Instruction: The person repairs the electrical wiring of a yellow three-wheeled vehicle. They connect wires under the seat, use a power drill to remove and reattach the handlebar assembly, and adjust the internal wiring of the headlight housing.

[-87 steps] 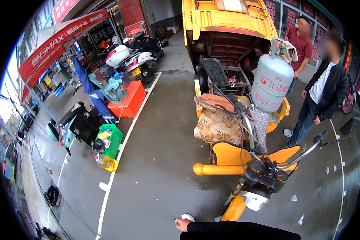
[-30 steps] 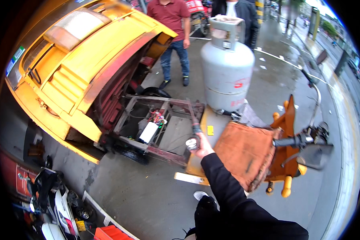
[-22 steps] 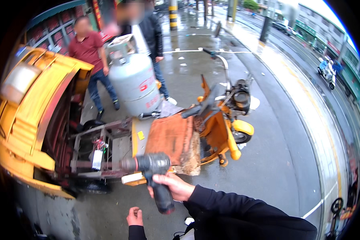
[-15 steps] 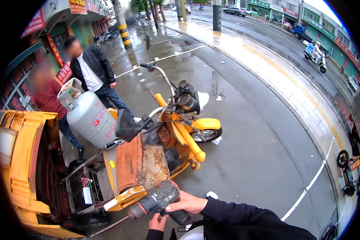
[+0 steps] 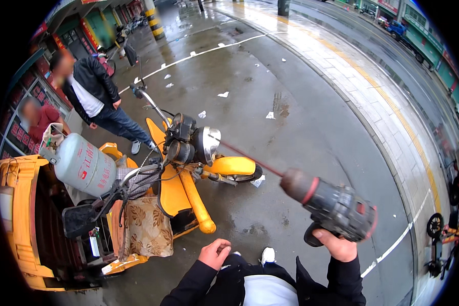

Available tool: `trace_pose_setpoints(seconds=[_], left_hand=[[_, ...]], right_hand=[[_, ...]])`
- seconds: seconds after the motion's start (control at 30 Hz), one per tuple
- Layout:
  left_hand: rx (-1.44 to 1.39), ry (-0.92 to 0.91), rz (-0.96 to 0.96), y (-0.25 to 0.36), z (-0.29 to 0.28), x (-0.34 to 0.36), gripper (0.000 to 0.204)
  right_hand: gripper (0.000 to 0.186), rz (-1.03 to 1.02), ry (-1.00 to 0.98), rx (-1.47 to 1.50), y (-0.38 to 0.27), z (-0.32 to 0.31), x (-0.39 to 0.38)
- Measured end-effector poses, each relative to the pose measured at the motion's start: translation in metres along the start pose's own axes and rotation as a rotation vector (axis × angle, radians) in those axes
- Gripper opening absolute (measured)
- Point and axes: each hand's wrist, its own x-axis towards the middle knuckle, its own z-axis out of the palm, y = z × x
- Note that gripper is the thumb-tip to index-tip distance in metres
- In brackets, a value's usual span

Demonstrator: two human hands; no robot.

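Soft grey daylight here, falling evenly from above, and look at that wet pavement (image 5: 311,127), throwing a pale sheen straight back! The sidewalk (image 5: 341,66) runs brightest, almost washed out, while the cargo box interior (image 5: 51,229) sinks into deep shade. A glint sits on the chrome headlight (image 5: 207,145). Up close, the drill (image 5: 336,206) reads fairly clearly, its long bit (image 5: 250,158) going fuzzy. Heads (image 5: 61,65) at left are blurred out. And the fisheye bends the curb into a sweeping arc, black swallowing every corner, the right rim smearing badly!
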Motion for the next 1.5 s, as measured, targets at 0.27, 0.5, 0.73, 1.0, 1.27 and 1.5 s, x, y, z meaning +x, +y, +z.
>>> trace_pose_setpoints(seconds=[0.27,0.5,0.73,1.0,1.27,1.5], left_hand=[[-0.254,0.075,-0.088,-0.005,0.03,0.175,0.014],[-0.654,0.096,-0.028,0.071,0.06,0.398,0.019],[-1.587,0.424,-0.305,0.023,0.046,0.524,0.037],[-1.753,1.234,-0.187,-0.012,0.025,0.614,0.04],[-1.758,1.797,-0.084,-0.01,0.01,0.619,0.037],[-1.59,1.963,-0.357,-0.011,0.008,0.637,0.044]], right_hand=[[0.035,0.329,-0.058,0.267,0.092,-0.035,0.172],[0.035,0.694,-0.16,0.073,0.144,-0.044,0.369],[0.034,1.268,-0.805,0.248,0.275,0.032,0.597],[0.036,1.709,-1.458,0.371,0.466,0.182,0.751],[0.032,1.868,-1.842,0.334,0.511,0.321,0.76],[0.034,1.896,-1.899,0.258,0.529,0.337,0.762]])
